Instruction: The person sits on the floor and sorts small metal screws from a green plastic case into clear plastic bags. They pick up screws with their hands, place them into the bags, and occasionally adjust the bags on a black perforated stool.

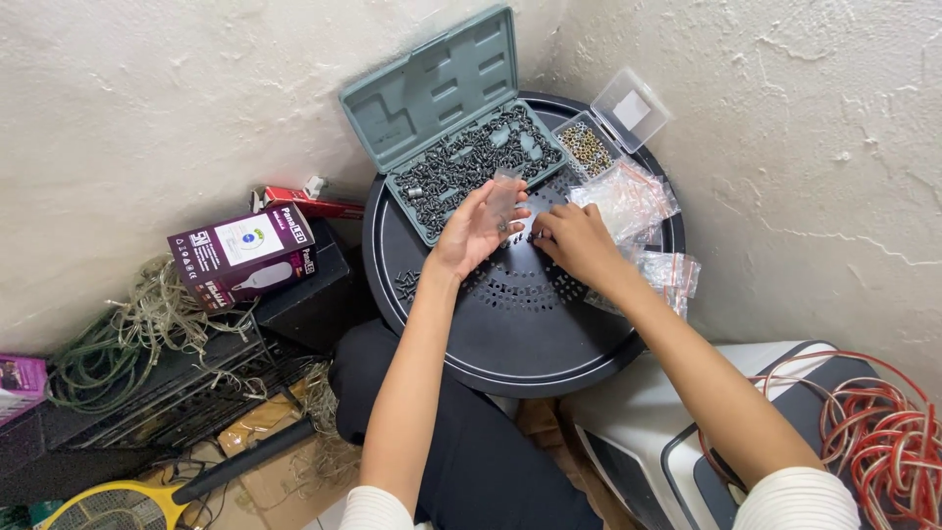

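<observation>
My left hand (pixel 474 228) holds a small clear plastic bag (pixel 504 199) upright over a round black table (pixel 510 334). My right hand (pixel 572 238) rests on the tabletop just right of the bag, fingertips pinched on small dark screws (pixel 533 236). Behind both hands lies an open grey-green plastic case (pixel 437 93) filled with many dark screws (pixel 469 165). A few loose screws (pixel 406 283) sit near the table's left edge.
A small clear box of brass-coloured parts (pixel 587 147) and a pile of clear zip bags (pixel 633 201) lie at the table's right. Left: a purple carton (pixel 240 253), tangled cords (pixel 147 324). Right: a red cable coil (pixel 883 432), a white appliance (pixel 648 412).
</observation>
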